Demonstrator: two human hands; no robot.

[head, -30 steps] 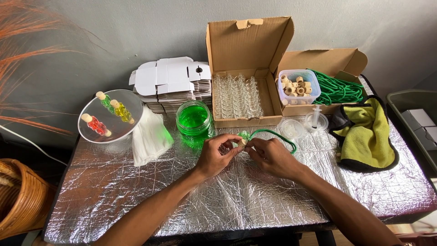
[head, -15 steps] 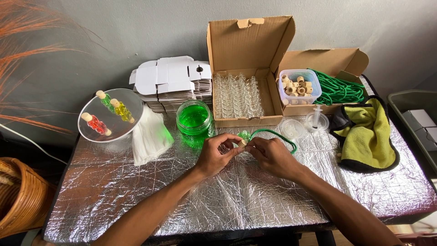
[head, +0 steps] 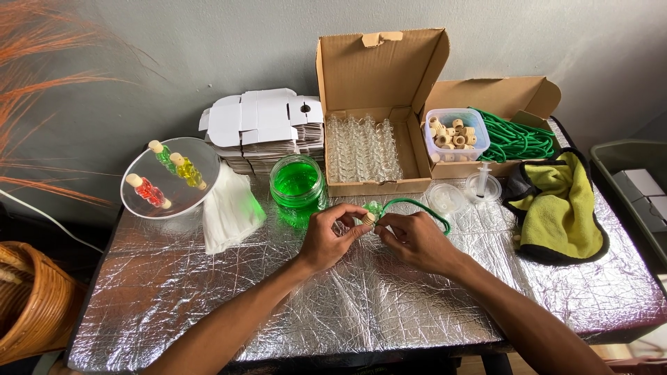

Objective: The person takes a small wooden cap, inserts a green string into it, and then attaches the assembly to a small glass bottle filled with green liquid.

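Note:
My left hand (head: 328, 238) and my right hand (head: 415, 239) meet over the middle of the foil-covered table (head: 208, 305). Between their fingertips sits a small glass bottle with green liquid and a cork (head: 372, 213). A green cord (head: 424, 208) loops from the bottle around behind my right hand. Both hands pinch the bottle at its cork end. Just behind my left hand stands a glass jar of green liquid (head: 297, 189).
An open cardboard box of empty small bottles (head: 361, 147), a tub of corks (head: 456, 134), green cords (head: 517, 139), a syringe (head: 481, 182), a yellow cloth (head: 559, 208), flat white boxes (head: 260, 128), a plate with filled bottles (head: 167, 182), white bags (head: 229, 208), a wicker basket (head: 24, 305).
Both hands stay at the same spot, with only small finger movements on the bottle and cord.

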